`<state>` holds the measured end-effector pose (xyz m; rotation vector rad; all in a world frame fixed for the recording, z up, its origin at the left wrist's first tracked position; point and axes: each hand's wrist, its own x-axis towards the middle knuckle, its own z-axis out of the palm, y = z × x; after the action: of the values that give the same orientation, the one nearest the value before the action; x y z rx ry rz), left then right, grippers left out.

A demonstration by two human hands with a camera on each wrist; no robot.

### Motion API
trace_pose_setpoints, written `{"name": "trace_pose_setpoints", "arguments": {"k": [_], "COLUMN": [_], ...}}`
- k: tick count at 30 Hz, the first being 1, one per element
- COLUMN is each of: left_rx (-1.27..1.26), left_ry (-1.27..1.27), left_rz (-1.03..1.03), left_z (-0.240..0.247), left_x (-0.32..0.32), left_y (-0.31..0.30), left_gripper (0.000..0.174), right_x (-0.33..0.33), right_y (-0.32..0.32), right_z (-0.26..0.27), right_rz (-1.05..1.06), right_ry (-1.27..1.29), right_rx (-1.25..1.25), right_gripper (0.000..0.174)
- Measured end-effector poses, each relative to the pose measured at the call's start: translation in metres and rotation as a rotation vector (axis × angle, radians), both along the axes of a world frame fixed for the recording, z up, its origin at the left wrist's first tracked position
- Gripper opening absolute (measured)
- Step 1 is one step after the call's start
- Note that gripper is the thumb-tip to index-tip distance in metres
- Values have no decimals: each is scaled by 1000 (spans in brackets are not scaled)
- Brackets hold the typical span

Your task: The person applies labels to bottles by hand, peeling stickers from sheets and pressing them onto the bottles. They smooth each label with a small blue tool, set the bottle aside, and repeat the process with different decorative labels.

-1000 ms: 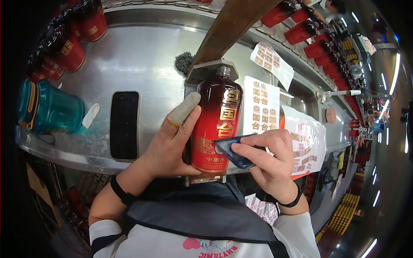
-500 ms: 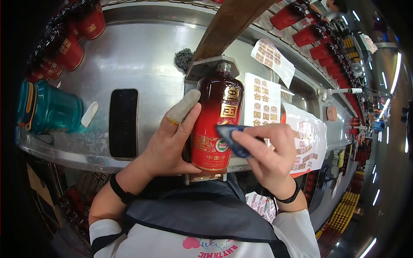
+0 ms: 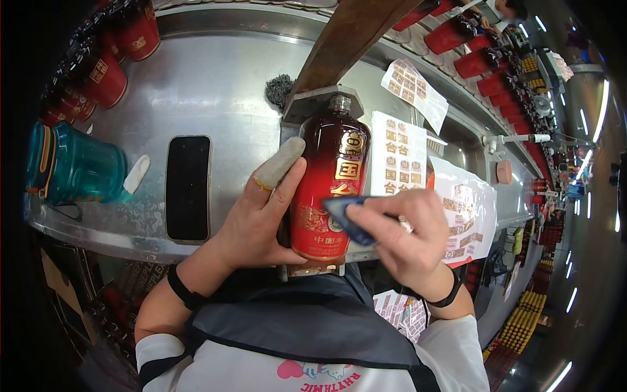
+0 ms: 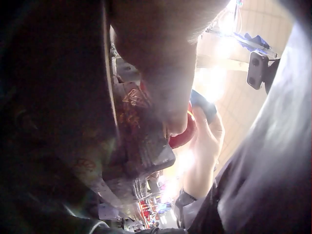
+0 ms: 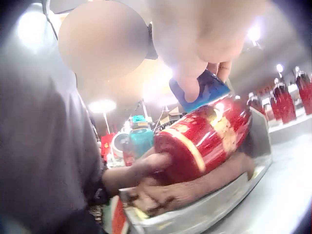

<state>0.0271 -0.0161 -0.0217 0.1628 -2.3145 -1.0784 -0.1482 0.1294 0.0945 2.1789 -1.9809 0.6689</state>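
A red bottle (image 3: pixel 313 215) with gold characters, dark toward its neck, lies in a metal cradle (image 5: pixel 209 214). My left hand (image 3: pixel 251 219) grips its left side, thumb near the base and a grey finger cot (image 3: pixel 281 163) on one finger. In my right hand (image 3: pixel 411 228) a flat blue scraper (image 3: pixel 347 222) is pinched between thumb and fingers. The right wrist view shows the scraper's edge (image 5: pixel 207 101) right at the bottle's upper surface. In the head view it overlaps part of the gold lettering and a round sticker on the lower front.
Sheets of gold character stickers (image 3: pixel 398 153) lie to the right. To the left are a black phone (image 3: pixel 189 189), a white roll (image 3: pixel 136 174) and a teal jug (image 3: pixel 91 163). Steel wool (image 3: pixel 279 90) sits beside a wooden post (image 3: pixel 353 42). Red bottles (image 3: pixel 104 78) stand behind.
The right hand has moved the scraper up the bottle, baring the round sticker, then slightly back down over part of it. The left hand and bottle have stayed in place.
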Motion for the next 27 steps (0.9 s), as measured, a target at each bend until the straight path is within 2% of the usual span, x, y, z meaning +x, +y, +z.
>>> {"name": "trace_pose_setpoints", "arguments": {"k": [14,27], "left_rx": [-53,-12], "left_ry": [-37,-40], "left_rz": [12,-13], "left_z": [5,2], "left_x": [0,-2], "left_y": [-1,0], "left_gripper": [125,125], "right_x": [-12,-20], "right_y": [-13,-16], "right_z": [-2,-5], "right_rz": [-96,-69], "right_ry": [-28,-22], "right_rx": [-53,-86], "right_gripper": [43,37]}}
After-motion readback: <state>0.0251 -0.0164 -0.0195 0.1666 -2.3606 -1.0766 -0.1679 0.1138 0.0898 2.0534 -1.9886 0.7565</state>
